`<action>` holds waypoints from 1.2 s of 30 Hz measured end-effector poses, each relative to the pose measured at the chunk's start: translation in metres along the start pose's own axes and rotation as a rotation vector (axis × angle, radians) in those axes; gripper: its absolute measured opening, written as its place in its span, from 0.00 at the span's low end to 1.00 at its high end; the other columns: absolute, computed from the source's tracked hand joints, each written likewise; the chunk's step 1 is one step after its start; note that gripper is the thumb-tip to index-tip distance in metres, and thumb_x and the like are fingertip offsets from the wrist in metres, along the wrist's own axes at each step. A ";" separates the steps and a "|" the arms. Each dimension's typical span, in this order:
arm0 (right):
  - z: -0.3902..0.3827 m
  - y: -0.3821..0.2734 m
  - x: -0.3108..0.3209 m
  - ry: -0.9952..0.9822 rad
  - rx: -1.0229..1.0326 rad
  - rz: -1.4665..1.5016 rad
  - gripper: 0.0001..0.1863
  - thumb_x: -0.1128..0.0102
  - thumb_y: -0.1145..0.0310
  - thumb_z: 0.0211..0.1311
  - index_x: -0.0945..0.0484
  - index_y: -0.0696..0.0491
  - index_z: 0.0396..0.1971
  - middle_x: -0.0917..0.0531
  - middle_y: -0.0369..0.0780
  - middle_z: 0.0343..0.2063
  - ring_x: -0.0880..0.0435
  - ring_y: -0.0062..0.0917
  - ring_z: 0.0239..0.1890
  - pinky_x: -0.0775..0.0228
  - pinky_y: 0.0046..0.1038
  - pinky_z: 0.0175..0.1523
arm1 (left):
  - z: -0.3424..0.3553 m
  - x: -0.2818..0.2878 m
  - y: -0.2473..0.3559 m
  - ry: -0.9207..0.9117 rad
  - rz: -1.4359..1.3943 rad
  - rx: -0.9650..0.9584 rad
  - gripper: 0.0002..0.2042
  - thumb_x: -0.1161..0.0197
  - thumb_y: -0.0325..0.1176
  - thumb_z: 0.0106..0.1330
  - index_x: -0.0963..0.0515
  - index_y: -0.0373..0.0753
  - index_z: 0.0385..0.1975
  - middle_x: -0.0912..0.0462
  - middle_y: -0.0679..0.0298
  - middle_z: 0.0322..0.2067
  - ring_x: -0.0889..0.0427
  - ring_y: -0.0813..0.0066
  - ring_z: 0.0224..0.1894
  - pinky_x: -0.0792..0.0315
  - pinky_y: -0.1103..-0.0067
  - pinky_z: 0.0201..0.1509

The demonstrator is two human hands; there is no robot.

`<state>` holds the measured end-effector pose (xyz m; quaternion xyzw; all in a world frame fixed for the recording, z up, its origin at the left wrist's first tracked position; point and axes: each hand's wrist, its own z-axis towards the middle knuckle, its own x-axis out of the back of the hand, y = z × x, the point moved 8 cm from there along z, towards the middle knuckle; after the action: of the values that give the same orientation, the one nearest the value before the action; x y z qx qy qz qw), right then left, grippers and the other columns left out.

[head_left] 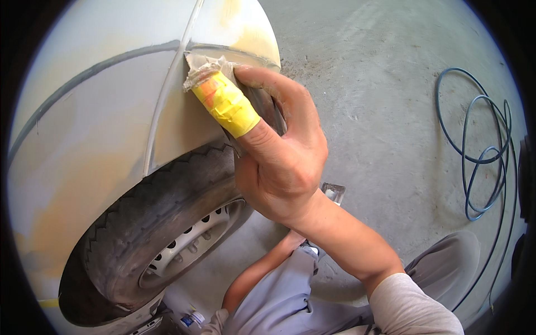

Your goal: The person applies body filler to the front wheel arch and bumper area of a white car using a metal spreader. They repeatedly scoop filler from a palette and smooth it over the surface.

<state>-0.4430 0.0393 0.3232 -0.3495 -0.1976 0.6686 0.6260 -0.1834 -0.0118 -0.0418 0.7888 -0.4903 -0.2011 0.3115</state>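
My right hand [285,145] is raised against the rear of a pale car panel [103,120], with its fingers and thumb closed together. Yellow tape [231,109] wraps the thumb, and a tattered whitish scrap [205,68] sticks out at its tip, close to the panel's seam. Between thumb and fingers shows part of a thin grey flat piece, mostly covered by the hand. Lower down, my left hand [292,239] lies mostly behind my right forearm, its fingers hidden. Just past that forearm a small rectangular metal plate [334,192] with pale smears shows.
Below the panel's arch sits a black tyre [162,206] on a silver steel wheel [192,245]. A dark blue hose [466,156] lies coiled on the grey concrete floor [385,72] at the right. A small container with a blue label [192,319] stands near the wheel's lower edge.
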 end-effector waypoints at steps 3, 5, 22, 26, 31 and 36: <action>-0.011 -0.006 -0.005 0.025 -0.034 0.003 0.26 0.34 0.82 0.46 0.10 0.49 0.49 0.18 0.50 0.53 0.14 0.41 0.50 0.18 0.35 0.53 | -0.002 0.001 -0.001 -0.001 -0.005 -0.008 0.16 0.46 0.36 0.82 0.24 0.36 0.62 0.26 0.79 0.32 0.33 0.93 0.27 0.40 0.88 0.27; -0.019 -0.015 -0.009 0.023 -0.015 -0.040 0.24 0.34 0.70 0.46 0.09 0.44 0.48 0.17 0.47 0.49 0.15 0.42 0.48 0.17 0.37 0.51 | -0.003 0.002 -0.002 -0.004 -0.009 -0.011 0.16 0.46 0.36 0.82 0.24 0.36 0.62 0.26 0.79 0.32 0.33 0.93 0.27 0.39 0.88 0.27; -0.028 -0.005 0.015 -0.105 -0.100 0.036 0.25 0.35 0.84 0.46 0.10 0.52 0.48 0.17 0.51 0.53 0.13 0.44 0.52 0.18 0.42 0.58 | -0.008 -0.012 0.017 0.042 0.021 0.066 0.17 0.47 0.35 0.83 0.26 0.34 0.64 0.22 0.76 0.37 0.26 0.91 0.34 0.32 0.88 0.35; -0.006 0.009 0.014 -0.047 0.002 0.018 0.28 0.40 0.93 0.48 0.11 0.55 0.49 0.17 0.51 0.55 0.12 0.41 0.52 0.18 0.34 0.56 | 0.001 -0.014 0.012 0.003 -0.005 0.040 0.17 0.48 0.35 0.83 0.26 0.34 0.64 0.21 0.75 0.38 0.26 0.90 0.36 0.31 0.88 0.38; 0.004 0.012 0.005 0.014 0.029 0.037 0.29 0.42 0.93 0.47 0.11 0.54 0.49 0.17 0.50 0.54 0.12 0.39 0.51 0.18 0.31 0.54 | 0.007 -0.012 0.003 -0.024 -0.034 0.015 0.17 0.48 0.35 0.83 0.26 0.33 0.64 0.20 0.73 0.40 0.25 0.89 0.38 0.30 0.87 0.41; 0.004 0.009 0.004 0.010 0.006 0.046 0.29 0.41 0.93 0.47 0.11 0.55 0.49 0.18 0.51 0.54 0.12 0.40 0.51 0.18 0.32 0.55 | 0.006 -0.006 -0.002 -0.032 -0.072 0.007 0.17 0.48 0.34 0.83 0.27 0.33 0.64 0.20 0.72 0.42 0.24 0.88 0.41 0.29 0.86 0.44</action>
<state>-0.4517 0.0423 0.3184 -0.3555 -0.1845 0.6816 0.6124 -0.1888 -0.0073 -0.0479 0.8037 -0.4672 -0.2232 0.2931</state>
